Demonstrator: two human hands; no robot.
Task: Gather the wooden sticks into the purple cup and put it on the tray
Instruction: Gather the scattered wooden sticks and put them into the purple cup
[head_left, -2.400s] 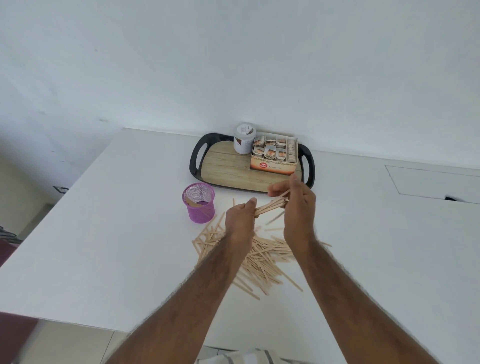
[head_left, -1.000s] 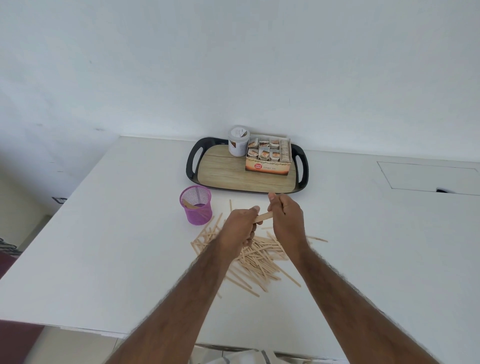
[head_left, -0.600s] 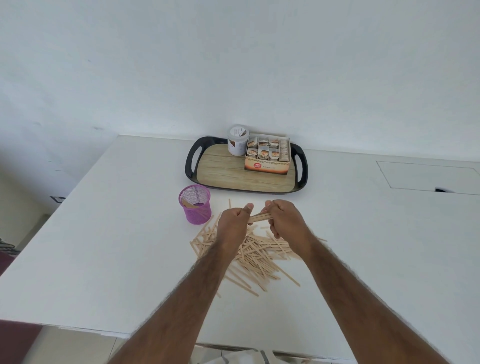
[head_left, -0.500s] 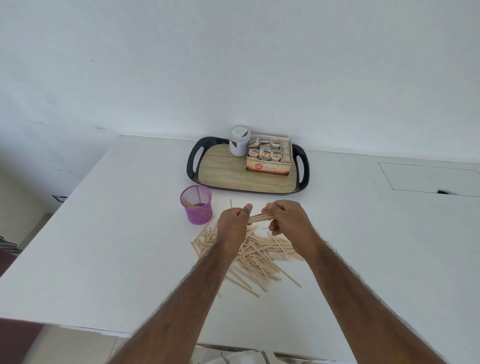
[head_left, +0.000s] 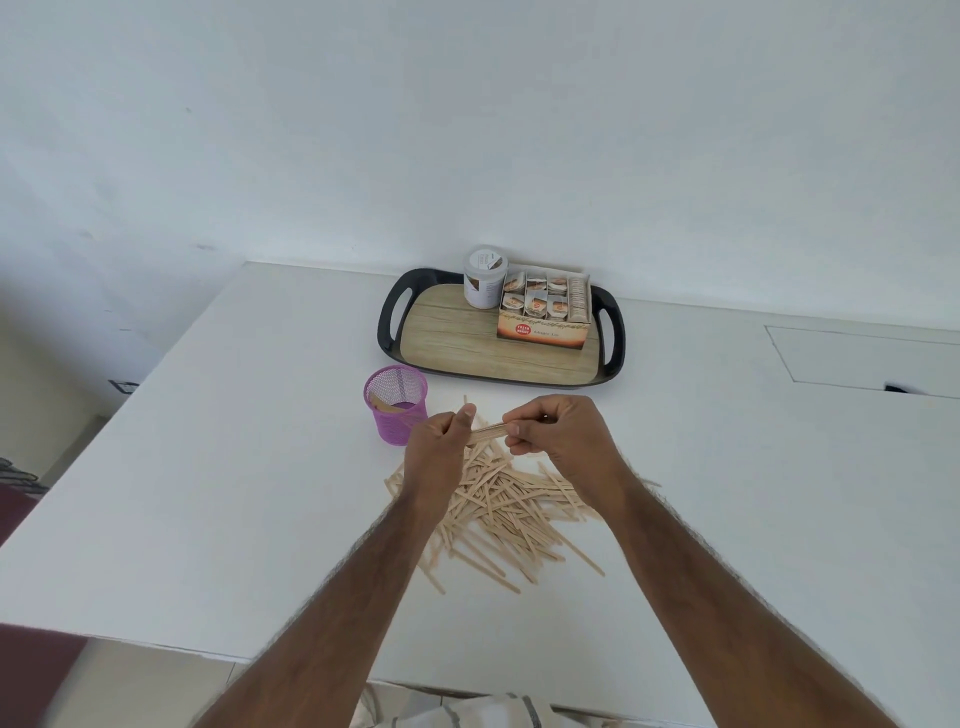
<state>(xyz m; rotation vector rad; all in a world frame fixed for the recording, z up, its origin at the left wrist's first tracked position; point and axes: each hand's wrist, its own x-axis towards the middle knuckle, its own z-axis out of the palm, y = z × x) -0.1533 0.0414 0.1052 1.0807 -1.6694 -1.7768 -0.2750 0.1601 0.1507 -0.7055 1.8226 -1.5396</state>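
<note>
white bench (head_left: 208, 493) against a plain white wall. left hand (head_left: 439, 448) and right hand (head_left: 558, 439) each pinch an end of a small bundle of flat wooden sticks (head_left: 487, 431), held above the loose heap of wooden sticks (head_left: 511, 512). purple mesh cup (head_left: 396, 412) stands just left, few sticks inside, short of the black-rimmed wood-grain tray (head_left: 457, 348). step judged: gathering. next move calls for squaring the bundle and dropping it endwise into the cup.

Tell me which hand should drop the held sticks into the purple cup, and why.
Left, probably. Both hands pinch the stick bundle, but the left hand sits right beside the purple cup; the right hand would have to reach across it.
</note>
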